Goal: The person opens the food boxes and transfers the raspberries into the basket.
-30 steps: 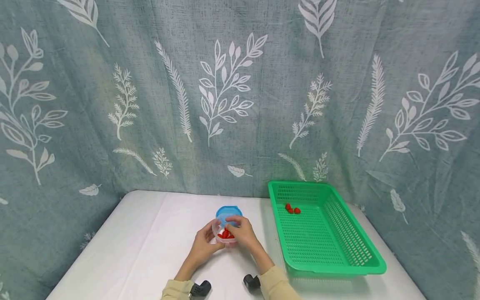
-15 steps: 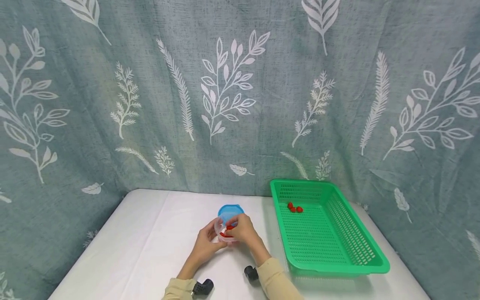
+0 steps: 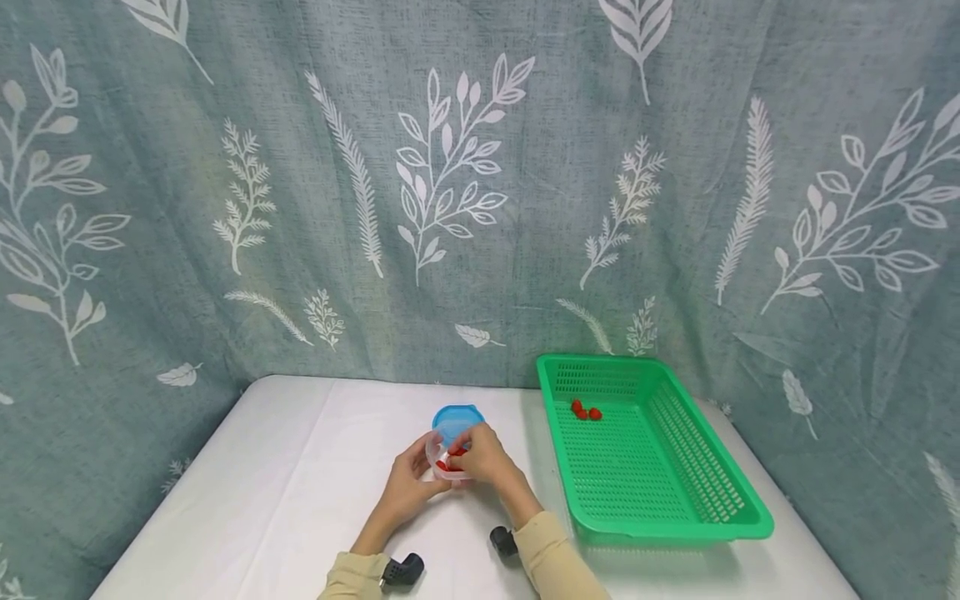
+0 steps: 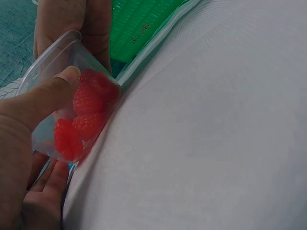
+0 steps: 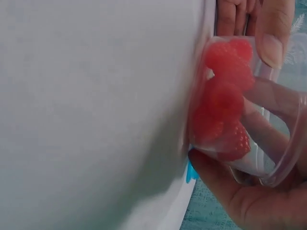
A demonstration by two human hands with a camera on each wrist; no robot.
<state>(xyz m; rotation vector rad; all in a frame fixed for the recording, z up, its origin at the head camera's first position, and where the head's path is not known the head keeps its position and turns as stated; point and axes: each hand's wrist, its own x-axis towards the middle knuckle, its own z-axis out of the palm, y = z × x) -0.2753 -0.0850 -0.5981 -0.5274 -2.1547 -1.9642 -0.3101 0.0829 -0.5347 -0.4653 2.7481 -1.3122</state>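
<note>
Left hand (image 3: 405, 492): holding the tub (image 4: 45, 127).
Right hand (image 3: 491, 457): partly inside; can't tell whether it's pinching.
Berries (image 5: 223, 103): apparently being picked; next move calls for a soft grip.

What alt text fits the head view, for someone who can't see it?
A person's left hand holds a clear plastic tub of small red berries while the right hand reaches in. A rounded blue plastic lid lies beyond, a green perforated plastic basket to the right.
</note>
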